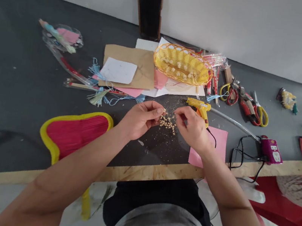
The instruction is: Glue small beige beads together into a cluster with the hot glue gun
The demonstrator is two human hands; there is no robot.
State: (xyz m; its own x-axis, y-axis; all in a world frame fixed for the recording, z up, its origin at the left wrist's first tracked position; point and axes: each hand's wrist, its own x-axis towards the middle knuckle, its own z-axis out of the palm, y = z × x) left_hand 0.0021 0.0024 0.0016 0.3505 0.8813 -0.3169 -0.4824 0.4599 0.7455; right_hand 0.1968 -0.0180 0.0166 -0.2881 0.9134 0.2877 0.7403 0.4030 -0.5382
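Pinching pale bit (164,110) in left hand (144,119), with right hand (192,129) curled (can't tell around what) by crumb pile (168,125), probably for easy reach

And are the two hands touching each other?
Apart. The head view shows a gap between the left hand's and right hand's fingertips, with dark table and small tan pieces visible there.

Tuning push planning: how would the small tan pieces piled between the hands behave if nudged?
The small tan pieces look light, being tiny. Lying loose, they would probably scatter; crumbs surround them. Blocky outlines suggest tumbling more than rolling.
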